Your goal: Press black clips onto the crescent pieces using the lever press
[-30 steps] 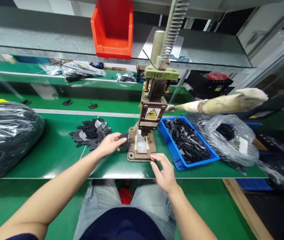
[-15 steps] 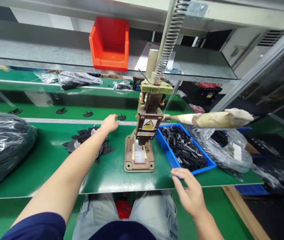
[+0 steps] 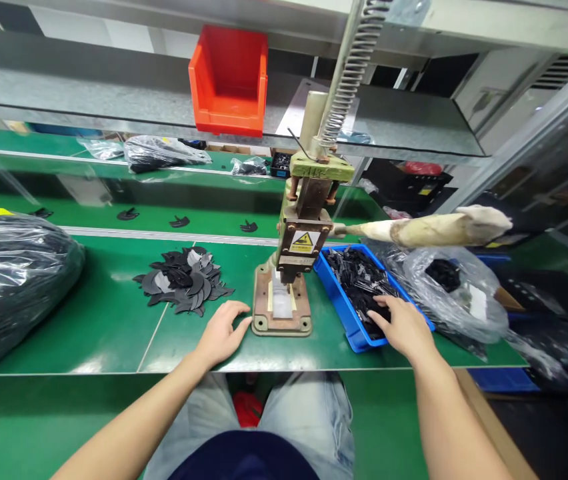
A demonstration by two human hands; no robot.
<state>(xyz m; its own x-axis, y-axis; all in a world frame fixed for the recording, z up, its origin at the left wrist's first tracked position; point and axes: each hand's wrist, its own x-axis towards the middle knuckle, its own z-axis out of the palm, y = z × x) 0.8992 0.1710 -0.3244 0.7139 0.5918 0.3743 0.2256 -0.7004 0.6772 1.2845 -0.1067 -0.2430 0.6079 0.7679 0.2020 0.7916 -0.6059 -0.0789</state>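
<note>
My left hand rests on the green bench just left of the press base, fingers apart and nothing in them. Over the near end of a blue tray, my right hand has its thumb and fingers spread among small black plastic parts; no part is clearly gripped. Between the hands stands a hand press with a pale block on its base. A pile of flat, dark curved pieces lies left of the press, beyond my left hand.
The press's wrapped lever juts right above the tray. A large plastic-wrapped bag sits at left, an open clear bag at right. Several curved pieces lie behind the metal strip. An orange bin stands on the shelf.
My left hand has come back from the far strip to beside the press base. My right hand has moved from the bench edge into the blue tray. The view has shifted slightly.
</note>
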